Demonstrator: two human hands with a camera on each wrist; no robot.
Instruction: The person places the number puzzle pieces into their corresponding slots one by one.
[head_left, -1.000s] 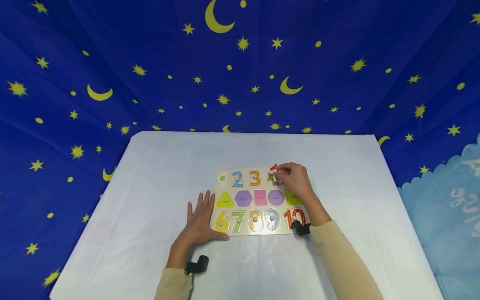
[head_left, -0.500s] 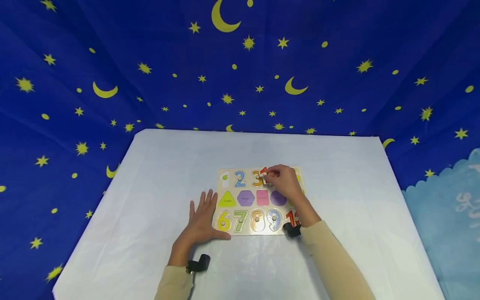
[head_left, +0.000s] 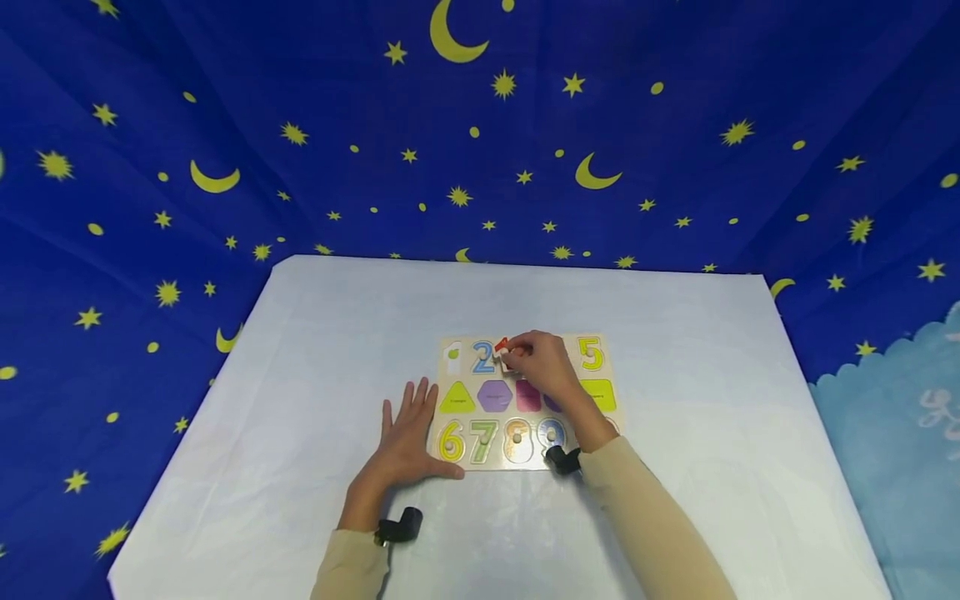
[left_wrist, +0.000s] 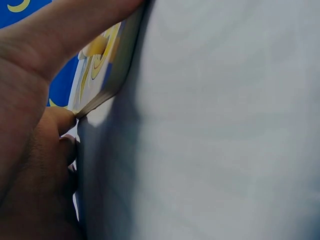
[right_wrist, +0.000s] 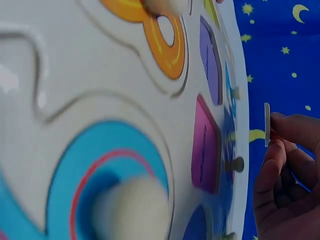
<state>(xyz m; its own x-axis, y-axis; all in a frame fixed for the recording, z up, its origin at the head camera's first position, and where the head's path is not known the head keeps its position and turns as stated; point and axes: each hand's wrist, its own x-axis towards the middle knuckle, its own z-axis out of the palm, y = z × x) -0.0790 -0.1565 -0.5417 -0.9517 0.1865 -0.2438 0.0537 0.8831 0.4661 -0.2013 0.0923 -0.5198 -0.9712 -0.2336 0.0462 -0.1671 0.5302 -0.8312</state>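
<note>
My right hand (head_left: 542, 363) pinches a red number 1 puzzle piece (head_left: 502, 343) above the top row of a wooden number puzzle board (head_left: 497, 460). In the right wrist view the piece (right_wrist: 267, 125) appears edge-on between thumb and fingers, apart from the board. At the board's top left lies the white 1-shaped recess (head_left: 453, 358) with a small green picture. Beside it sits the blue 2 (head_left: 483, 358). My left hand (head_left: 405, 446) lies spread at the board's left edge, thumb along the lower left corner. The left wrist view shows its thumb (left_wrist: 65, 35) against the board's side.
Other knobbed numbers sit in the board, such as the yellow 5 (head_left: 591, 353) and yellow 6 (head_left: 450, 442). Flat coloured shapes, including a purple hexagon (head_left: 494, 396), fill the middle row. A white table (head_left: 360, 317) lies beneath. A blue star-patterned cloth (head_left: 315, 100) stands behind.
My right hand has moved left along the top row, carrying the red 1 from over the 4 to beside the 2. My left hand stays at the board's edge.
</note>
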